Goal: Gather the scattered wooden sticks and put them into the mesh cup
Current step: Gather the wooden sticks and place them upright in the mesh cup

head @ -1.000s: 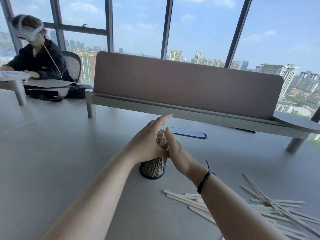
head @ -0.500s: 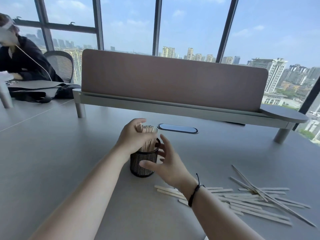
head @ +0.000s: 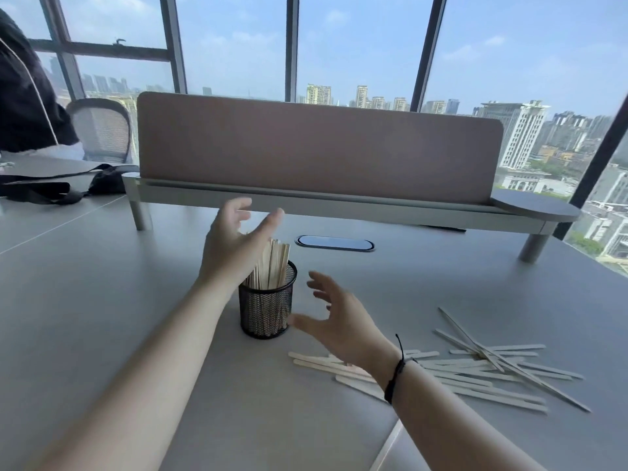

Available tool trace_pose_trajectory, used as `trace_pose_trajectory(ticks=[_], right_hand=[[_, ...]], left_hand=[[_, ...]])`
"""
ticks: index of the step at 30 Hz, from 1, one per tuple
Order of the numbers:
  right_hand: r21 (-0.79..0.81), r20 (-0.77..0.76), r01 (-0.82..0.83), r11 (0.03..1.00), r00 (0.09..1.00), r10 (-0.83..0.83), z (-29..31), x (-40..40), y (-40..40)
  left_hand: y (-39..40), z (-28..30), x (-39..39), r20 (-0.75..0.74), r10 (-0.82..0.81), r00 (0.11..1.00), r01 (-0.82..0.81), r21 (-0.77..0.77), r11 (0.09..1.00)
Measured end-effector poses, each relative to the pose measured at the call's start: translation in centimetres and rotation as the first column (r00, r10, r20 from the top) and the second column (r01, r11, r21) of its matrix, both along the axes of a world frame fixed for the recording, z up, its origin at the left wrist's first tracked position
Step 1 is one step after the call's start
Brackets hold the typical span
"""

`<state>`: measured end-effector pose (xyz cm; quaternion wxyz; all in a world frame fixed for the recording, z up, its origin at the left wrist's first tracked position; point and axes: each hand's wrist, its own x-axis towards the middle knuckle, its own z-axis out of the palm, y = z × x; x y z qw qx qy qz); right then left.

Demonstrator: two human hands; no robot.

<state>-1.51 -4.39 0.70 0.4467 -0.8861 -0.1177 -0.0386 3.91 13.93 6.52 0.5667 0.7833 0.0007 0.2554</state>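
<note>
The left hand [head: 234, 246] hovers spread beside the mesh cup [head: 266, 309]; the right hand [head: 343, 326] is spread, empty. Loose wooden sticks [head: 475, 372] lie near right on the surface [head: 102, 300], seemingly light, stiff; pinch bundles mid-length.

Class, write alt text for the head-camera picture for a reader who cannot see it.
Two open, empty hands, left hand and right hand, flank a black mesh cup of upright wooden sticks on a grey table; more scattered sticks lie to its right.
</note>
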Motion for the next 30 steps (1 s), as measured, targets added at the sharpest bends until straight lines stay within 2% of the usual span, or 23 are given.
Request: trace_pose_trajectory(ticks=[2, 3, 5, 6, 7, 9, 10, 12, 14, 16, 20, 27, 30], right_hand=[[-0.13, 0.045, 0.02, 0.991, 0.999, -0.015, 0.5, -1.1, -2.6], [-0.196, 0.059, 0.029, 0.98, 0.998, -0.018, 0.6, -1.6, -4.0], [-0.297, 0.082, 0.059, 0.953, 0.996, -0.036, 0.7, -2.8, -7.0], [-0.329, 0.091, 0.079, 0.941, 0.995, -0.051, 0.6, -3.3, -8.5], [-0.359, 0.096, 0.097, 0.928, 0.993, -0.067, 0.3, -3.8, -10.0], [-0.43, 0.104, 0.153, 0.89, 0.987, -0.119, -0.4, -4.8, -12.9], [-0.465, 0.121, 0.194, 0.864, 0.98, -0.156, -0.8, -5.2, -14.4], [-0.524, 0.17, 0.288, 0.801, 0.957, -0.234, -1.4, -5.9, -17.1], [-0.569, 0.174, 0.352, 0.744, 0.935, -0.309, -2.0, -6.2, -19.1], [-0.579, 0.129, 0.359, 0.732, 0.927, -0.353, -2.3, -6.0, -20.0], [-0.601, 0.081, 0.327, 0.729, 0.933, -0.352, -2.7, -5.2, -19.8], [-0.555, 0.171, 0.354, 0.753, 0.934, -0.313, -3.0, -4.7, -19.1], [-0.513, 0.197, 0.343, 0.787, 0.939, -0.281, -2.8, -4.9, -18.6]], left_hand=[[-1.0, 1.0, -1.1, 0.251, 0.076, 0.965, -0.138, 0.238, 0.961], [-1.7, 1.4, -1.8, 0.382, 0.052, 0.923, -0.196, 0.346, 0.917], [-3.7, 1.9, -3.6, 0.513, -0.112, 0.851, -0.202, 0.517, 0.832], [-4.9, 1.9, -4.7, 0.492, -0.229, 0.84, -0.135, 0.598, 0.79], [-6.2, 1.7, -5.8, 0.405, -0.346, 0.846, -0.025, 0.679, 0.734], [-9.0, 0.8, -8.1, 0.073, -0.491, 0.868, 0.231, 0.817, 0.529], [-10.2, -0.2, -9.0, -0.127, -0.492, 0.861, 0.349, 0.851, 0.392], [-12.0, -2.7, -10.1, -0.46, -0.411, 0.787, 0.554, 0.82, 0.143], [-12.8, -4.8, -10.4, -0.598, -0.354, 0.719, 0.645, 0.764, 0.02], [-12.5, -5.7, -10.3, -0.606, -0.363, 0.708, 0.659, 0.752, 0.03], [-11.5, -5.7, -9.5, -0.535, -0.444, 0.718, 0.674, 0.694, 0.253], [-9.7, -7.2, -8.0, -0.438, -0.478, 0.761, 0.641, 0.617, 0.456], [-9.4, -8.3, -8.2, -0.392, -0.482, 0.784, 0.615, 0.597, 0.515]])
